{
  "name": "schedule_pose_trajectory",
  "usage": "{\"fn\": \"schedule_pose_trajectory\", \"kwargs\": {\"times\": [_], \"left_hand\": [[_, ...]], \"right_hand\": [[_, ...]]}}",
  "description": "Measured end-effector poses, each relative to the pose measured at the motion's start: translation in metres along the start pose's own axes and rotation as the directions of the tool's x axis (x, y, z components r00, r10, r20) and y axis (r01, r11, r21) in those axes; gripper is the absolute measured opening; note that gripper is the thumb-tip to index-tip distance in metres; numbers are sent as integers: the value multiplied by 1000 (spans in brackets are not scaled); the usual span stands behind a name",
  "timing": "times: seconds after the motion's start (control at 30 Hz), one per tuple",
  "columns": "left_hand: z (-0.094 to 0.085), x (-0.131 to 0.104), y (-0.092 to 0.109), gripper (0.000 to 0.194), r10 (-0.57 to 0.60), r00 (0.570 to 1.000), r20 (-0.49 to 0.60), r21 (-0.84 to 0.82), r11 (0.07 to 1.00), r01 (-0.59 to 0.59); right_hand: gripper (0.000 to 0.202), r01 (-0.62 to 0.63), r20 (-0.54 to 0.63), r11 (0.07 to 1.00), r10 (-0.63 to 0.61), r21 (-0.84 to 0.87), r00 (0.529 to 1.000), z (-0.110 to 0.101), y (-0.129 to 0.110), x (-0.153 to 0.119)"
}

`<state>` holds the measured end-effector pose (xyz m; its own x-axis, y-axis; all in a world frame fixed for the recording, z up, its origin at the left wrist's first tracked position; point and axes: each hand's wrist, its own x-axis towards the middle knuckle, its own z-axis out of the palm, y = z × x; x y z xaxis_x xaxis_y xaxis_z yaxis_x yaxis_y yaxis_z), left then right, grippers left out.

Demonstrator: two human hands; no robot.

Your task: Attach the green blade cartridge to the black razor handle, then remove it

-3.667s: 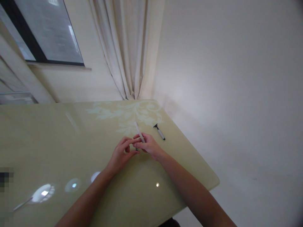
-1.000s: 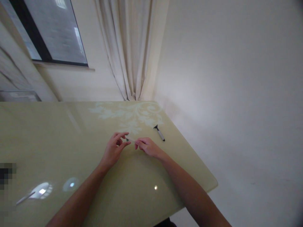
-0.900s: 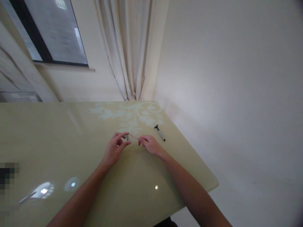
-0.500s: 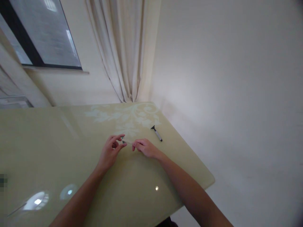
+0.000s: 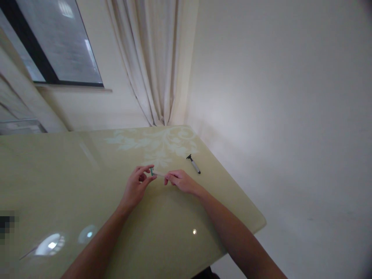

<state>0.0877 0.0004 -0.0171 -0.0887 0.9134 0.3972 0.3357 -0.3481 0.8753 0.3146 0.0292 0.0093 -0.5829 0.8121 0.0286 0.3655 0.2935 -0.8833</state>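
Centrally, left hand (image 5: pixel 135 186) pinching small green piece (image 5: pixel 152 171) end to end, forefinger above, thumb below; right hand (image 5: pixel 181 181) gripping pale stick (image 5: pixel 159 174), fingers curling tight. Stick pointing left, near level; piece standing near upright, roughly crosswise to it. Tip meeting piece or stopping just short, cannot tell. Razor (image 5: pixel 193 164) lying above right hand, handle slanting lower right. Counter (image 5: pixel 157 240) edge running diagonally at right; more room stretching leftward.
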Motion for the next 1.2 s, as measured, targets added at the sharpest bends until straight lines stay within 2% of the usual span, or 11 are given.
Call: {"fn": "schedule_pose_trajectory", "kwargs": {"times": [0.07,0.17,0.3,0.43,0.6,0.7,0.87,1.0,1.13,1.2], "left_hand": [[0,0,0,41,5,1000,2,3,1000,-5],[0,0,-1,42,8,1000,1,3,1000,-8],[0,1,-5,40,7,1000,9,-1,1000,-7],[-1,2,-7,41,-11,1000,-3,-9,1000,11],[-2,2,-5,40,-12,1000,2,-13,1000,12],[-1,2,-5,40,-7,1000,15,-13,1000,7],[2,2,-7,40,3,1000,22,-13,1000,-2],[5,2,-8,39,18,999,27,-8,1000,-17],[8,2,-8,39,14,999,51,-1,1000,-14],[9,2,-8,38,16,999,47,-8,1000,-16]], "right_hand": [[36,13,7,1000,-13,-6,1000,0,0,0],[36,-14,-43,998,11,-55,999,-1,-2,0],[37,18,9,999,-17,-42,1000,0,-3,0],[36,11,-75,993,-19,-117,997,2,-1,1],[37,39,-29,995,-42,-96,999,3,2,3],[37,6,-91,989,-20,-148,996,3,2,3],[38,60,-36,988,-66,-142,997,5,1,4],[38,12,-140,978,-42,-209,989,5,3,6],[39,61,-111,979,-84,-194,990,7,6,9],[37,46,-142,972,-81,-232,986,8,7,10]]}}
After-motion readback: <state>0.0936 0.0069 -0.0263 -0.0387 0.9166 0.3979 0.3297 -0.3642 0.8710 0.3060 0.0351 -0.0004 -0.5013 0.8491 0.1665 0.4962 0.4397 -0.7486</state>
